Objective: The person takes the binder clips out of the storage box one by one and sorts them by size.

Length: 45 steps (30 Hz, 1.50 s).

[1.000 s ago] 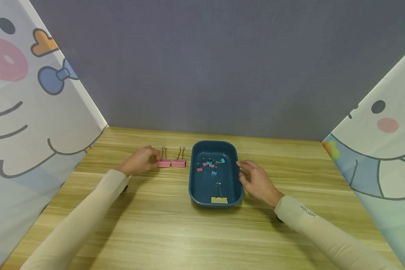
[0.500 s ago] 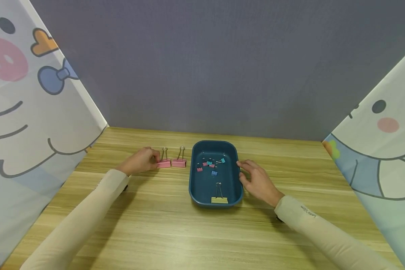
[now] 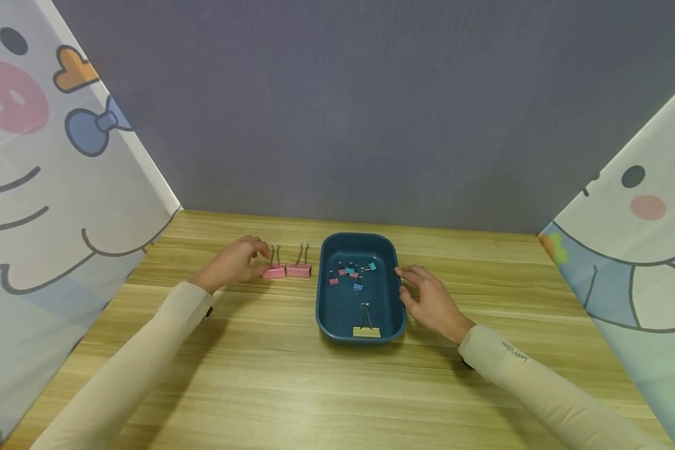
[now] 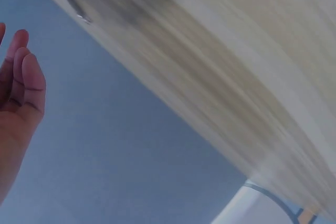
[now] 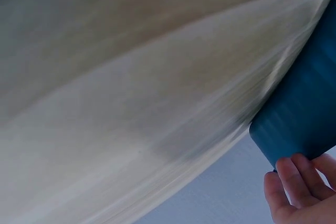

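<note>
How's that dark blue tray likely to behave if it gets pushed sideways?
The tray would probably slide rather than tip: it looks low and broad on the table. Its walls keep a clean, even shape, suggesting stiffness. The small clips lying inside may shift.

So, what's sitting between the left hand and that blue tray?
The head view shows two pink binder clips side by side on the table between left hand and tray.
</note>
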Motion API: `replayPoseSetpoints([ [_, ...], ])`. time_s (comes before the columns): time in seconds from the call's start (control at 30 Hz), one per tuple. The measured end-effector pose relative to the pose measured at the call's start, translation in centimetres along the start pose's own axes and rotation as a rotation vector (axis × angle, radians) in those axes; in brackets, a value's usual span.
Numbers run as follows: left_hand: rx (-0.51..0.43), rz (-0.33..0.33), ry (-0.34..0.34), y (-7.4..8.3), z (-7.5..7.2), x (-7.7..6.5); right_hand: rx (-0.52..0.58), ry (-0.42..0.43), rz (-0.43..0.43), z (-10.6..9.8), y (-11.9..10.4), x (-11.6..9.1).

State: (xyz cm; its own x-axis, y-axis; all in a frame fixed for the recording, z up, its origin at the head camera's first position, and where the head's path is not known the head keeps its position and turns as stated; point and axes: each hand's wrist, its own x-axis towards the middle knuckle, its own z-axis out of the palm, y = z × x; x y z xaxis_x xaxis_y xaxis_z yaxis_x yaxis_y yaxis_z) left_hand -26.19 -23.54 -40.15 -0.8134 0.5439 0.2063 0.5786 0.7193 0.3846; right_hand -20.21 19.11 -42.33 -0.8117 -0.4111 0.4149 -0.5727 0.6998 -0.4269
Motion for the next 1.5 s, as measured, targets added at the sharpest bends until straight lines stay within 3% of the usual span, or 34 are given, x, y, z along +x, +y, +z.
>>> replayPoseSetpoints([
  [0.2,-0.015,0.102,0.019,1.4,0.1,0.2,0.003,-0.01,0.014,0.0,0.0,-0.1],
  [0.5,-0.002,0.141,0.058,3.4,0.0,0.3,0.0,-0.008,0.016,0.0,-0.2,0.0],
  [0.87,0.01,0.251,0.085,7.4,-0.1,1.2,-0.003,-0.019,0.017,-0.1,-0.2,0.1],
  [1.13,-0.019,0.333,0.117,8.9,0.1,1.7,-0.003,-0.023,0.024,-0.2,-0.2,0.1],
  [1.5,-0.001,0.366,0.07,11.1,0.6,2.3,-0.006,-0.022,0.018,-0.2,-0.2,0.1],
])
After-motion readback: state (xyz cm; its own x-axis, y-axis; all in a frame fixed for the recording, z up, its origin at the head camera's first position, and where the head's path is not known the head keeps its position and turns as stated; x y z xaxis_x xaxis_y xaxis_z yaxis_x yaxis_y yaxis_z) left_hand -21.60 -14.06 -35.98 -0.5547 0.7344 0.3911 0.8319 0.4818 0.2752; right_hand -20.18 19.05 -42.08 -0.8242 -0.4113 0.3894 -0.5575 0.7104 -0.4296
